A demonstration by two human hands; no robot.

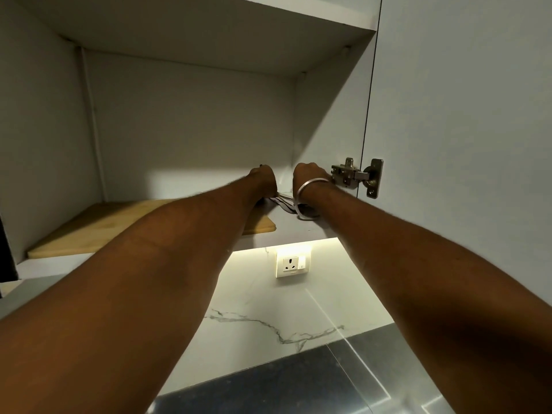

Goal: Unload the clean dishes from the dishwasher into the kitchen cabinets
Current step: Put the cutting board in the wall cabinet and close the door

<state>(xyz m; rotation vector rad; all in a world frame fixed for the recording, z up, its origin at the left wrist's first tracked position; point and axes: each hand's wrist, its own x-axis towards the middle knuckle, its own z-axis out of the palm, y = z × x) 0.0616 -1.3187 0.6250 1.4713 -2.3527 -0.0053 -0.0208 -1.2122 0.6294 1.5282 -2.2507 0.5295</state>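
Observation:
Both my arms reach up into an open wall cabinet [191, 121]. My left hand [264, 179] and my right hand [309, 177] are close together at the back right of the lower shelf, seen from behind with the fingers hidden. Thin metal cutlery handles [283, 201] stick out from under my left hand's heel and lie on the shelf between the two wrists. My left hand seems to grip them. A steel bangle [310, 186] circles my right wrist, and what that hand touches is hidden.
A wooden cutting board [98, 225] lies flat on the shelf's left part. The open cabinet door [463, 115] and its hinge [357, 176] are just right of my right hand. Below are a wall socket [292, 262], a marble backsplash [268, 309] and a steel counter [358, 369].

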